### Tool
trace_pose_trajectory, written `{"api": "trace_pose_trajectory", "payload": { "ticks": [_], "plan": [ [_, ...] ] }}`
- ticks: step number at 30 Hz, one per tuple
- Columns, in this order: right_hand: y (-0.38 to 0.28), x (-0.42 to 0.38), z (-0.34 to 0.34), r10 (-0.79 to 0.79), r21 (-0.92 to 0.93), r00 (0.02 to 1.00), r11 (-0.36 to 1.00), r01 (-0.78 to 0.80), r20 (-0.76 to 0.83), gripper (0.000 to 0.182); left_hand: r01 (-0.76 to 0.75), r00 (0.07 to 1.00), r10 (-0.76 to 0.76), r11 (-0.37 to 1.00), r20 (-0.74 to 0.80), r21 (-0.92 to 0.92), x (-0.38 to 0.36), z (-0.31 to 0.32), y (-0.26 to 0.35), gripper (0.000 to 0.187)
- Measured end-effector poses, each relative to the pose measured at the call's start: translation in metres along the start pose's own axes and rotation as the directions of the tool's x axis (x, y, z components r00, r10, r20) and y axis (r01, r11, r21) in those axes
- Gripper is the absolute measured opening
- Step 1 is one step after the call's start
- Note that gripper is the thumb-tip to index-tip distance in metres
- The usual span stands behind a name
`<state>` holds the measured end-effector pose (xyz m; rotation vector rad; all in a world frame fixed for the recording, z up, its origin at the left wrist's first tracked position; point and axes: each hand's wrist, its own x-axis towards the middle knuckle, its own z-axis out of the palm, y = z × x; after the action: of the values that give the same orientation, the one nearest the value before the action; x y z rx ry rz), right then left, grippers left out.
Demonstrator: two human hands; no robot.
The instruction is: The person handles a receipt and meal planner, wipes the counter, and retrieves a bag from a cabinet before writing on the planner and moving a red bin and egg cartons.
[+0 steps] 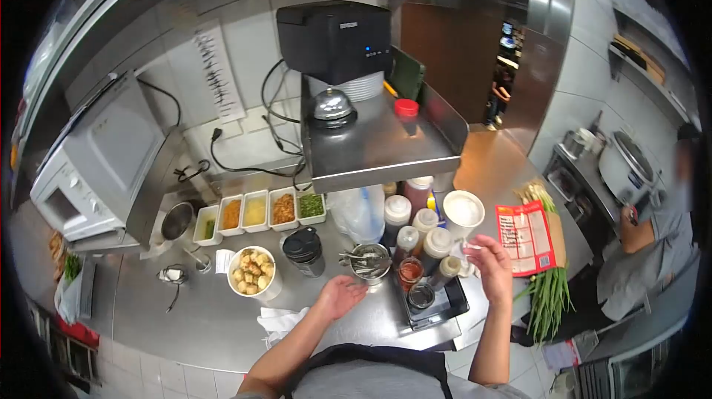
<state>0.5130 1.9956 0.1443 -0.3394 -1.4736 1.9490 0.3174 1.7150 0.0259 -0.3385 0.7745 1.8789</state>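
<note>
My left hand (343,297) is open over the steel counter, palm partly up, its fingers just below a metal container (368,262) of spoons or similar utensils. My right hand (489,259) is raised beside the squeeze bottles (437,242), with thumb and fingers pinched together. A small whitish scrap shows at its fingertips, too small to name. The bottles stand in and around a black tray (439,316), with a jar of red sauce (410,273) and a dark jar (421,296). Behind them is a white tub (463,210).
A tub of browned cubes (253,273) and a black lidded cup (303,252) stand left. White trays (283,208) hold toppings. Overhead is a steel shelf (386,158) with a bell and printer (335,39). Green onions (549,302) and a red packet (523,238) lie right, near another person (641,251).
</note>
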Motion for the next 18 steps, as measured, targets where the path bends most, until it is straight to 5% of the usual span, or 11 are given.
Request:
{"api": "trace_pose_trajectory", "payload": {
  "ticks": [2, 4, 5, 7, 8, 10, 13, 18],
  "plan": [
    [-0.006, -0.016, 0.011, 0.003, -0.14, 1.0, 0.99, -0.001, 0.013, 0.025, 0.065, 0.998, -0.065, 0.996, -0.01, 0.054, -0.004, -0.009, 0.001, 0.048],
    [-0.017, -0.028, 0.016, 0.009, -0.207, 1.0, 0.978, -0.005, 0.017, 0.025, 0.077, 0.99, -0.121, 0.896, 0.073, 0.437, -0.052, 0.012, 0.004, 0.05],
    [-0.024, -0.033, 0.017, -0.002, -0.228, 0.999, 0.974, 0.011, 0.042, 0.025, 0.073, 0.99, -0.119, 0.897, 0.079, 0.436, -0.077, 0.024, 0.012, 0.05],
    [-0.039, -0.041, 0.023, -0.027, -0.245, 0.997, 0.969, 0.043, 0.07, 0.028, -0.089, 0.922, -0.26, 0.579, 0.287, 0.811, -0.124, 0.048, 0.039, 0.046],
    [-0.044, -0.042, 0.024, -0.059, -0.197, 0.994, 0.977, 0.076, 0.092, 0.028, -0.084, 0.926, -0.251, 0.59, 0.282, 0.803, -0.137, 0.051, 0.052, 0.046],
    [-0.053, -0.045, 0.03, -0.12, -0.113, 0.985, 0.985, 0.134, 0.123, 0.028, -0.445, 0.794, -0.267, 0.357, 0.546, 0.821, -0.16, 0.052, 0.076, 0.044],
    [-0.064, -0.046, 0.049, -0.155, 0.06, 0.972, 0.987, 0.147, 0.175, 0.032, -0.528, 0.778, -0.19, 0.318, 0.598, 0.788, -0.198, 0.059, 0.101, 0.042],
    [-0.067, -0.035, 0.065, -0.12, -0.034, 0.946, 0.99, 0.136, 0.3, 0.031, -0.62, 0.755, -0.098, 0.215, 0.648, 0.754, -0.238, 0.029, 0.119, 0.041]
  ]
}}
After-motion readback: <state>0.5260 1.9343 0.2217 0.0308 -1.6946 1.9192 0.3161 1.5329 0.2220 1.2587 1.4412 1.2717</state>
